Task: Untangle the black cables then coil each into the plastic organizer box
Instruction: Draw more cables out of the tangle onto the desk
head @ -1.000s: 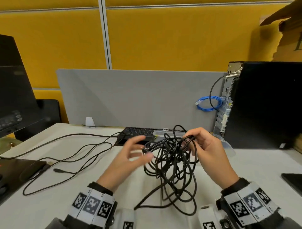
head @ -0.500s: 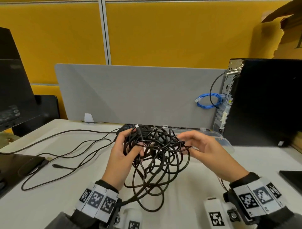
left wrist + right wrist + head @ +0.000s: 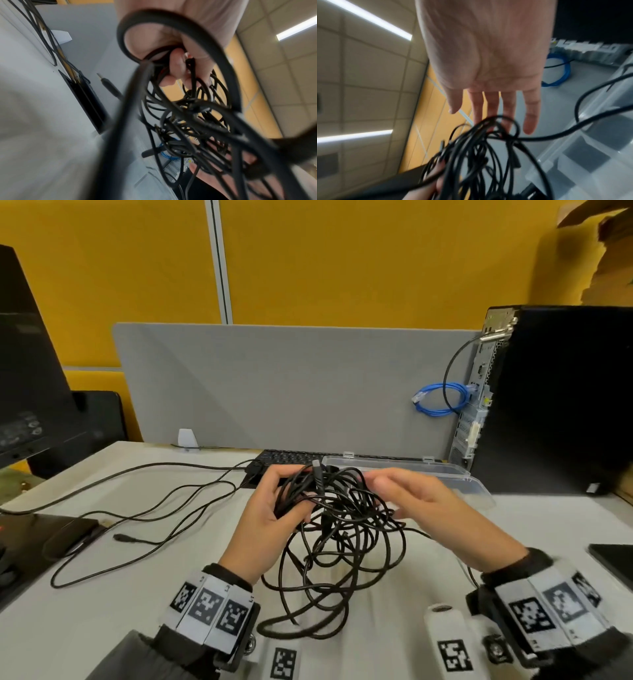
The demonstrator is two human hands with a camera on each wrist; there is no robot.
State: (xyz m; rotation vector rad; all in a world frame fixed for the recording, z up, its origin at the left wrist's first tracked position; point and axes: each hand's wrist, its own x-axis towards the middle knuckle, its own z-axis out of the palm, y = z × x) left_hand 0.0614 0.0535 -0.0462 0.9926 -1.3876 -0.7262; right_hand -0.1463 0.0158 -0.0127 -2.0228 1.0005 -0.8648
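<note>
Above the desk: a tangled bundle of thin black cables [image 3: 337,529] hangs between both hands, its lower loops resting on the white desk [image 3: 120,604] near the person's body.
Left hand [image 3: 265,518]: its grip is clamped on the upper left part of the tangle, fingers curled round several strands; the left wrist view shows a fingertip [image 3: 176,63] pressed over the gathered loops.
Right hand [image 3: 435,515]: palm turned inward, fingers straight and slightly apart; the grip is apart and holds nothing, fingertips just beside the right edge of the tangle. In the right wrist view the fingers [image 3: 529,119] reach toward the strands; whether they touch cannot be told through the blur.
Connector: one black plug end [image 3: 317,470] sticks up from the top of the bundle, beside the left hand's fingers.
Loose strand: one cable leaves the tangle to the right and passes under the right forearm.
Organizer box: a clear plastic organizer box [image 3: 445,474] lies open on the desk just behind the hands, in front of the grey partition panel [image 3: 291,385]; the right wrist view shows its divided compartments [image 3: 590,155].
Behind the box: a black keyboard [image 3: 291,457] lies against the partition.
Right side: a black computer tower [image 3: 565,398] stands with a coiled blue network cable [image 3: 442,402] at its rear panel.
Left side: other thin black cables [image 3: 144,508] trail across the desk, well apart from the tangle.
Wrists: both carry white bands with black square markers [image 3: 209,607].
</note>
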